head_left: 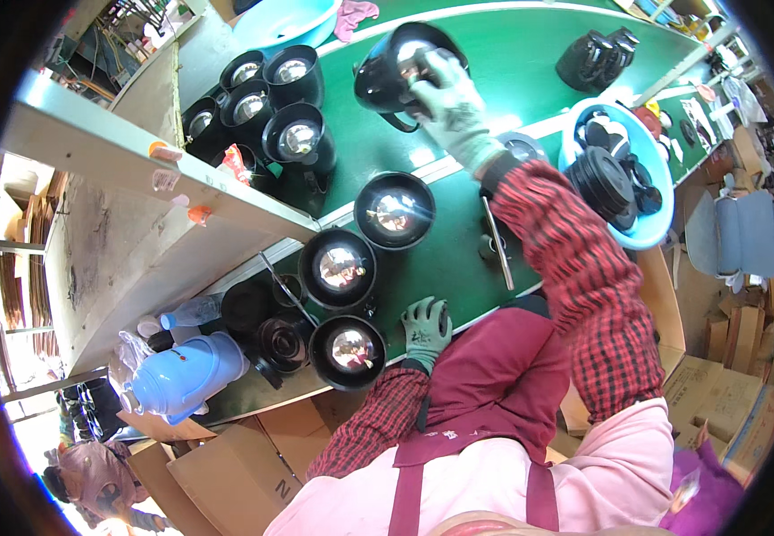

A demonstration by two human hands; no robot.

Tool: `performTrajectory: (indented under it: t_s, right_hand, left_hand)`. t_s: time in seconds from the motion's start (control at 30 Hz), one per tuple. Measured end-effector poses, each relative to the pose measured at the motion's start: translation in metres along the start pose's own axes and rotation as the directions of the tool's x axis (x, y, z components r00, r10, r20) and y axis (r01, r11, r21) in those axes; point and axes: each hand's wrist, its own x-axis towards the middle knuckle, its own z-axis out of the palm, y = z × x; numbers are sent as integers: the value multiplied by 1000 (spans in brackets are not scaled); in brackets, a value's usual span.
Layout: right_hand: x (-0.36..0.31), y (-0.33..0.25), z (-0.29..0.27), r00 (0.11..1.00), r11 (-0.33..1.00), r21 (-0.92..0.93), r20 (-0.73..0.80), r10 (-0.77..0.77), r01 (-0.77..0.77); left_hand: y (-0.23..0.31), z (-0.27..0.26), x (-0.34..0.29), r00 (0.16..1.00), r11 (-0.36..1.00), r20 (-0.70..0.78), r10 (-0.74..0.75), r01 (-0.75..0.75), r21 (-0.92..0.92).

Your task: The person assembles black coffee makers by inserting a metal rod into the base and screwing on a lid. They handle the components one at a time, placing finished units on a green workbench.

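My right hand (454, 112), in a grey-green glove, is stretched out over the far part of the green table. Its fingers reach into the mouth of a black jug (376, 82) with a mirror-like lining and grip its rim. The jug is tilted and its handle points toward me. At the table's near edge, my left hand (426, 330), gloved the same way, lies flat with its fingers apart. Just left of it stands a black jug with a shiny inside (347, 352); two similar ones (338, 267) (395, 211) stand in a row beyond.
Several black jugs (299, 138) cluster at the far left behind a pale metal beam (163, 170). A light-blue basin (664, 192) with black lids stands on the right. A blue flask (186, 375) is at the near left, and dark jugs (594, 61) stand at the far right.
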Motion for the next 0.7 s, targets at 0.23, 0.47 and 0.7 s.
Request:
performTrajectory:
  t_s: [0.23, 0.47, 0.7]
  right_hand:
    - [-156, -53, -255, 850, 579, 630, 297, 435, -517]
    - [-298, -106, -332, 895, 416, 798, 337, 292, -436]
    - [-303, -141, -369, 954, 504, 835, 75, 289, -218]
  left_hand:
    - [52, -48, 1, 901, 4, 377, -215, 386, -922]
    - [91, -141, -43, 795, -163, 439, 417, 541, -825]
    - [107, -183, -48, 751, 367, 570, 334, 454, -812]
